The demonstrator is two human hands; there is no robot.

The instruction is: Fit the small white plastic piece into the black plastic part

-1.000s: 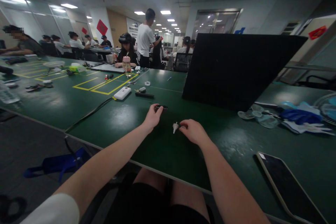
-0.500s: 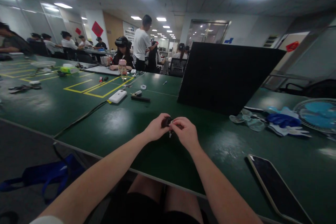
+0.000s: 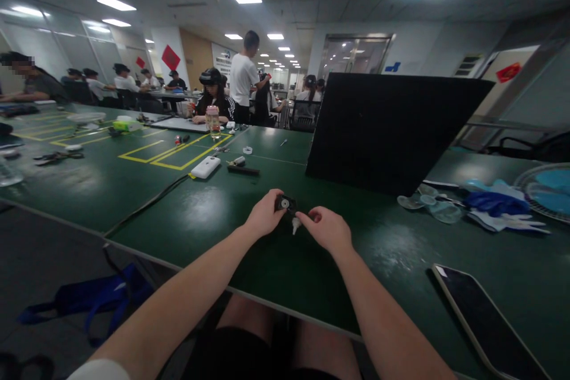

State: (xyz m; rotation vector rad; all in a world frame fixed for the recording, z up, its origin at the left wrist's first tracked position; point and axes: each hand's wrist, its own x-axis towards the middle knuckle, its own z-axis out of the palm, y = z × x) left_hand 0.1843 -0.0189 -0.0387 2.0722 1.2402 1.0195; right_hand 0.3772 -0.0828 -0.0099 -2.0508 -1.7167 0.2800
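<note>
Just above the table, my left hand [image 3: 264, 214] grips a small black part [image 3: 291, 203] by its left side, thumb and fingers closed on it. A round pale disc [image 3: 285, 204] with a dark centre shows on its face. My right hand [image 3: 328, 228] has its fingers curled, with the tips pinched at the lower right of the part. Beneath these tips hangs a small whitish piece [image 3: 295, 225] with a narrow lower end. Whether the right fingers hold that piece or the black part's edge cannot be made out.
Beyond my hands lie a black bar [image 3: 243, 170], a white power-bank-like box [image 3: 205, 167] and a white ring [image 3: 247, 150]. A large black panel [image 3: 392, 130] stands behind them. To the right are a phone [image 3: 490, 320], gloves [image 3: 499, 208] and a fan [image 3: 547, 190]. Co-workers sit farther back.
My right hand has moved a little right and down, off the front of the black part. Its disc now shows, turned toward me, and the whitish piece is more visible.
</note>
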